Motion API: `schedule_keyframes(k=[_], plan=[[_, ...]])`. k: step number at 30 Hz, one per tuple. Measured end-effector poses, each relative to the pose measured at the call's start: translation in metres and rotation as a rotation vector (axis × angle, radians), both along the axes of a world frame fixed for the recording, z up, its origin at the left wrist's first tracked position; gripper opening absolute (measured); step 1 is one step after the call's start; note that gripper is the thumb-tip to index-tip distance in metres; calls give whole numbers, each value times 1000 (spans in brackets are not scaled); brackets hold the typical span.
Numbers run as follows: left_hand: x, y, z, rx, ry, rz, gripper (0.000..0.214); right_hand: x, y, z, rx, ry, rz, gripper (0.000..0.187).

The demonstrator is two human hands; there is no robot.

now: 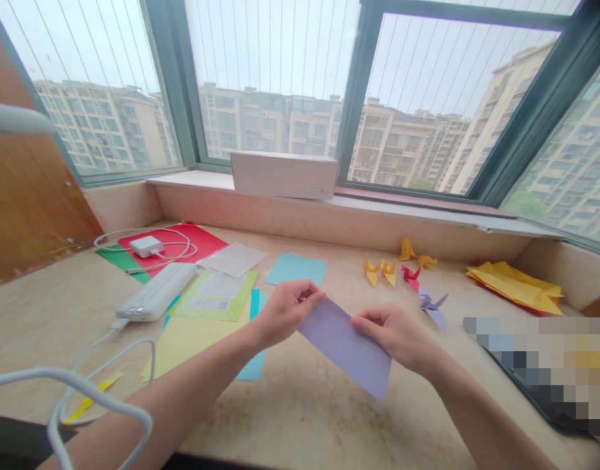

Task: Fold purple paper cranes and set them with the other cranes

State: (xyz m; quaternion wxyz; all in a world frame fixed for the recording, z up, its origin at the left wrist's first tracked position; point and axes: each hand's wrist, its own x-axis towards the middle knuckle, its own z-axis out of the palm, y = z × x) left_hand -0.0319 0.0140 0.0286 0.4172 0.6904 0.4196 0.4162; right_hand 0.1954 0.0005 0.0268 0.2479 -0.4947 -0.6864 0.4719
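A purple sheet of paper (346,346) is held up above the stone-patterned counter (280,424), looking like a long, folded strip that slants down to the right. My left hand (292,310) is closed, pinching its upper left corner between thumb and fingers. On the upper edge, farther right, my right hand (390,329) also pinches the paper. Beyond the hands lie light blue paper squares (297,267). A purple paper crane (433,307) sits behind my right hand, beside a red crane (410,277) and several yellow cranes (380,271).
Yellow papers (515,287) are stacked at the right, near a pixelated dark-edged object (539,372). A white power bank (157,292), a charger (147,246), cables (98,375) and coloured sheets (196,339) lie left. On the sill stands a white box (284,175).
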Motion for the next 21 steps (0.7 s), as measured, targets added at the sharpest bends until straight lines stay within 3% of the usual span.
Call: schedule_keyframes(k=[8, 15, 18, 21], plan=[[-12, 11, 8, -39, -108, 116, 33, 17, 16, -2, 105, 0, -59, 38], [-12, 15, 2, -132, -243, 162, 37, 16, 21, -4, 245, 255, -248, 42], [-10, 15, -5, -31, -128, 190, 32, 16, 23, -5, 310, 306, -327, 44], [-9, 13, -11, 243, 109, 246, 18, 15, 22, -7, 406, 300, -379, 40]])
